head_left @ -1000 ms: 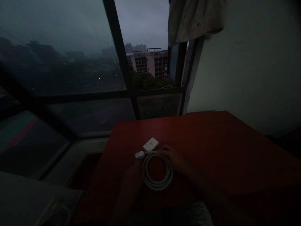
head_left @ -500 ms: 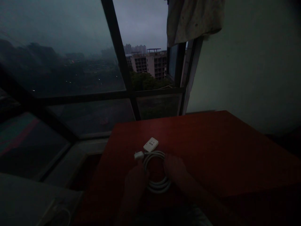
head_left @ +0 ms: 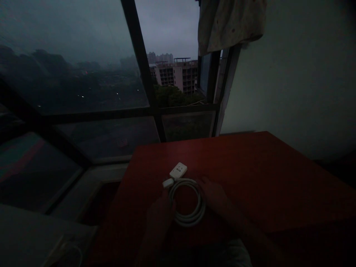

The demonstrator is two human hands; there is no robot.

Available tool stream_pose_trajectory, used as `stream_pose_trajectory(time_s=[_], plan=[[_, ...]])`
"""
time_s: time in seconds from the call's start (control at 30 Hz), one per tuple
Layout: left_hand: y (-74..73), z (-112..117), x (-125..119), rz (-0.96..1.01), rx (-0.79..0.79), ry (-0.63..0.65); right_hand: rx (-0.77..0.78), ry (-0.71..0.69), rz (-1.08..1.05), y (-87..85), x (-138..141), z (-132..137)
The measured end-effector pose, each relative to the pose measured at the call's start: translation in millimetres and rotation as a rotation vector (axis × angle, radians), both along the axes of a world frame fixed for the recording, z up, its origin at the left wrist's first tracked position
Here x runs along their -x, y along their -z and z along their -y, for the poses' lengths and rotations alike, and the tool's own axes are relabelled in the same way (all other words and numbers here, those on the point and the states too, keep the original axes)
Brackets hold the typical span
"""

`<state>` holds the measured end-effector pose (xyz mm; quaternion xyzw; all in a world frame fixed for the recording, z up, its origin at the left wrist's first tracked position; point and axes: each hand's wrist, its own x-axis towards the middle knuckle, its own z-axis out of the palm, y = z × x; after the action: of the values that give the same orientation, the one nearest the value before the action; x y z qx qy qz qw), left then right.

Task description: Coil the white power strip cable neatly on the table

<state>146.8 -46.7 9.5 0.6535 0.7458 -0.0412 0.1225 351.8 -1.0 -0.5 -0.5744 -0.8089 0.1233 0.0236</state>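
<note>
A white extension cord (head_left: 189,224) lies coiled in a ring on the red-brown table. Its square socket block (head_left: 178,170) rests just beyond the coil, with the holes facing up. Beside that, at the coil's upper left, is the white plug (head_left: 168,183). My left hand (head_left: 160,212) is closed around the coil's left side, its fingertips just below the plug. At the coil's upper right edge, my right hand (head_left: 213,194) has its fingers apart, the tips touching or very close to the cable. Dim light blurs the finger detail.
The table (head_left: 236,159) reaches a green-white wall (head_left: 292,81) on the right. Dark-framed windows (head_left: 97,81) stand behind and left, one pane open. A cloth (head_left: 232,26) hangs at the upper right. A pale surface (head_left: 41,226) lies at lower left.
My right hand has shifted slightly right and its fingers have loosened from the coil. The plug has turned and moved a little right, nearer the socket block. The coil spreads slightly wider rightward.
</note>
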Motion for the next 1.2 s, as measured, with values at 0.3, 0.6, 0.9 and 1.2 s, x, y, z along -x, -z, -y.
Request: stream_pose_trajectory(time_s=[0.3,0.6,0.9,1.2], plan=[[-11.3,6,0,0.000,0.027,-0.036,-0.103,0.070,0.075,-4.9,19,7],[-7.1,-3,-5,0.012,0.082,0.014,-0.051,-0.003,0.148,-1.3,36,2],[-5.3,-42,-41,0.031,-0.023,0.150,-0.055,0.107,0.117,-3.7,-19,-22],[5.6,-113,-118,0.102,-0.129,0.308,-0.109,0.266,0.129,11.9,-106,-75]])
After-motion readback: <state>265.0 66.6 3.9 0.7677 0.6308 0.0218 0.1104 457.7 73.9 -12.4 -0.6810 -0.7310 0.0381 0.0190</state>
